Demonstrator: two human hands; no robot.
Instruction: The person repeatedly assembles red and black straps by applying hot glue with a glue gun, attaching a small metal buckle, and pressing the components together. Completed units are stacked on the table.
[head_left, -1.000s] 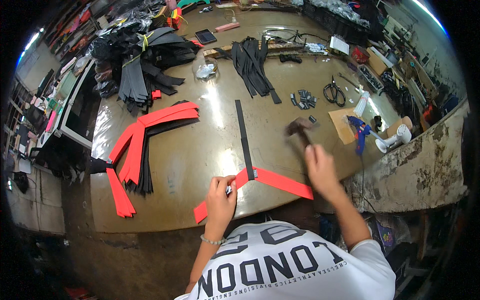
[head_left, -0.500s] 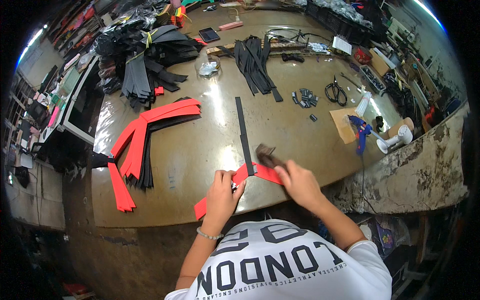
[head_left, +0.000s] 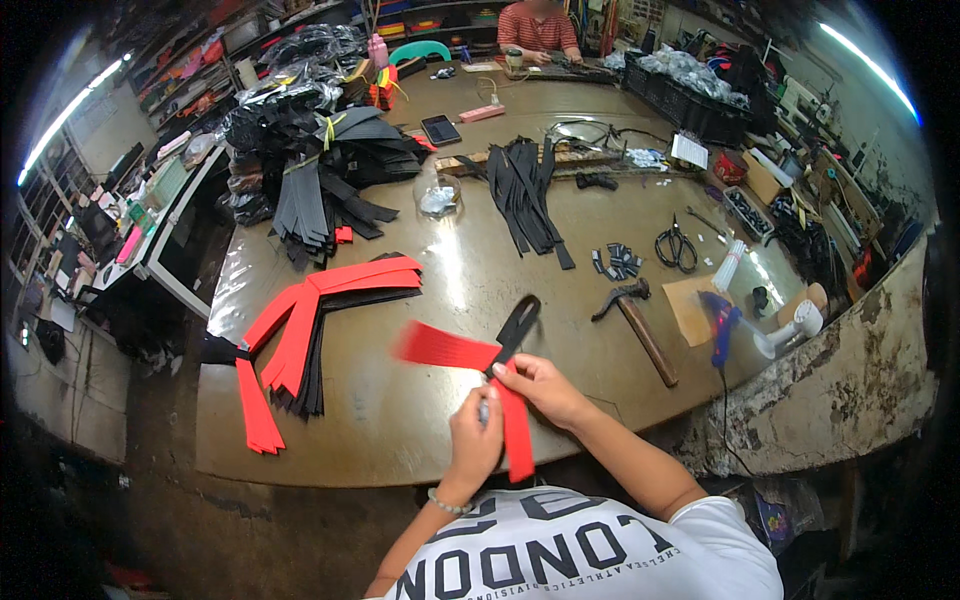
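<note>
Two flat straps meet crosswise between my hands above the near part of the table. The red strap [head_left: 450, 347] bends, one blurred end reaching left and the other hanging toward me. The black strap [head_left: 518, 325] is folded into a loop pointing away. My right hand [head_left: 545, 390] pinches the crossing with its thumb on top. My left hand [head_left: 475, 440] has its fingers closed just below the crossing; a small silvery thing shows between them, too small to name. To the right, a hammer [head_left: 645, 335] with a wooden handle rests on the table.
Red straps [head_left: 295, 325] over black ones lie left; black straps [head_left: 525, 195] are behind. Beyond the hammer sit small dark pieces [head_left: 618, 262], scissors [head_left: 677, 248] and a blue glue gun [head_left: 720, 325]. A phone [head_left: 440, 130] lies farther back. Someone in a striped shirt [head_left: 535, 35] sits opposite.
The hammer has left my right hand and lies on the table at right. That hand has come to the straps. The black strap, straight before, is looped, and the red one has turned.
</note>
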